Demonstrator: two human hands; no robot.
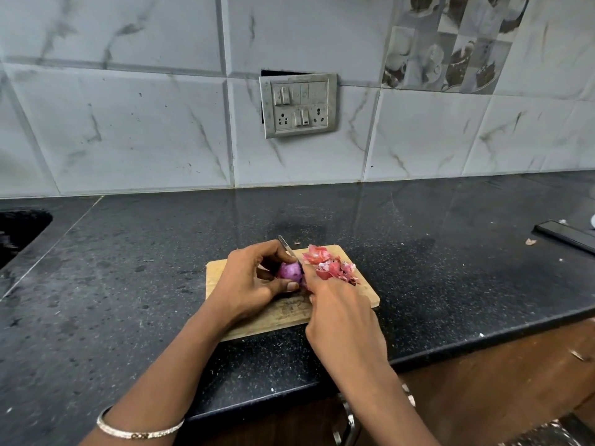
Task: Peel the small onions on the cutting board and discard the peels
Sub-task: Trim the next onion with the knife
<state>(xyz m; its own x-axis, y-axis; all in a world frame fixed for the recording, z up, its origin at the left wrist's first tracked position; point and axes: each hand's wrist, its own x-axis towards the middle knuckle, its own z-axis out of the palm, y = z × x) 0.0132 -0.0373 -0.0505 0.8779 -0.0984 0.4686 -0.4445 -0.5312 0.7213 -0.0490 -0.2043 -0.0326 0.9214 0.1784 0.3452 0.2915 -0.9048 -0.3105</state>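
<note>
A wooden cutting board (pixel 363 292) lies on the black counter near its front edge. Over the board, my left hand (pixel 248 281) grips a small purple onion (pixel 290 272) between curled fingers and thumb. My right hand (pixel 338 304) holds a knife; its thin metal blade (pixel 287 247) points up and left and lies against the onion's right side. The knife's handle is hidden inside the hand. A heap of pink and red peels (pixel 328 263) sits on the board's far right part, just behind my right hand.
The black speckled counter (pixel 145 268) stretches left and right of the board. A sink opening (pixel 19 233) is at the far left. A dark flat object (pixel 566 239) lies at the right, with a peel scrap (pixel 530 242) beside it. A tiled wall with a socket panel (pixel 298 104) stands behind.
</note>
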